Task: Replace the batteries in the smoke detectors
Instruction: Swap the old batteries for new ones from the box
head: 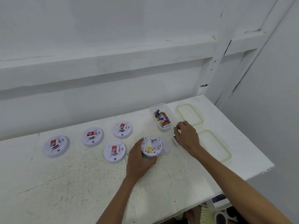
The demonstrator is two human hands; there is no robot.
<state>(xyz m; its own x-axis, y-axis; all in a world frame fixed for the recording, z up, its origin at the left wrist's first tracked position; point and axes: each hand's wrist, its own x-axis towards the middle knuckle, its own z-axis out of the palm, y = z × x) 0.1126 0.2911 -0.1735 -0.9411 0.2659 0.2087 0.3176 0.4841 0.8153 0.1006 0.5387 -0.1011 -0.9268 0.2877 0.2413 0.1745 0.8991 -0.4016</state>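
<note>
A white smoke detector (151, 147) lies upside down on the white table (80, 175), its battery bay open and looking bare. My left hand (139, 159) is cupped around its left and front rim. Its round back plate (164, 147) lies against its right side. Several more detectors sit face up to the left, the nearest one (114, 151) beside my left hand. A clear tub of batteries (161, 118) stands behind. My right hand (187, 135) hovers just right of the tub, fingers curled on a small dark battery (176, 139), which is blurred.
Two clear lids with greenish rims lie on the right of the table, one (189, 114) beside the tub and one (215, 146) partly under my right forearm. A white wall runs behind. The table's right edge (258, 170) drops off near my right arm.
</note>
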